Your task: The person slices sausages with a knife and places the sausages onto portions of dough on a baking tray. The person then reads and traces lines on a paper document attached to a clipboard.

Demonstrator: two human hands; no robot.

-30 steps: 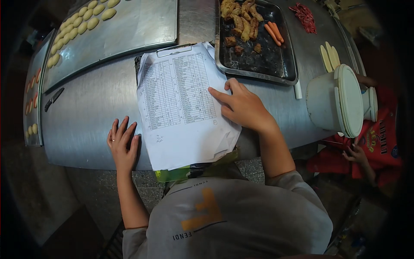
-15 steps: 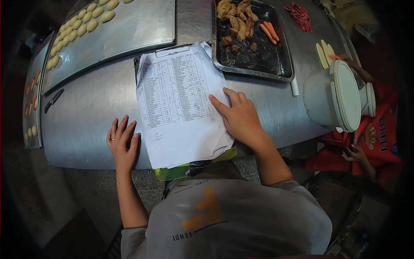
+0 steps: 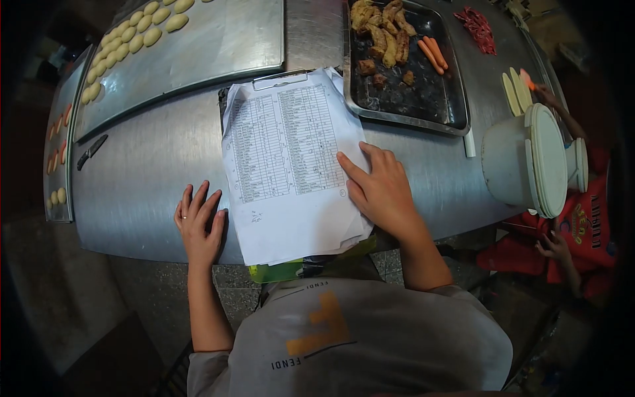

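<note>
A clipboard with several printed sheets (image 3: 297, 225) lies on the metal table in front of me, its wire clip (image 3: 281, 79) at the far end. Two columns of table rows fill the top sheet, with a few handwritten marks below. My right hand (image 3: 380, 188) rests on the sheets' right edge, index finger stretched toward the right column, fingers apart. Flat on the bare metal to the left of the paper is my left hand (image 3: 200, 225), fingers spread, a ring on one finger. Neither hand holds anything.
A black-handled knife (image 3: 91, 152) lies left on the table (image 3: 152, 159). Behind it, a metal sheet (image 3: 218, 56) carries dough balls. A dark tray (image 3: 430, 119) holds browned pieces and sausages. White lidded buckets (image 3: 509, 162) stand right, near a person in red (image 3: 582, 231).
The whole view has shifted, so the table and its things appear slightly farther right. Both my hands keep nearly the same places by the paper. The other person's hand at the far right has moved slightly.
</note>
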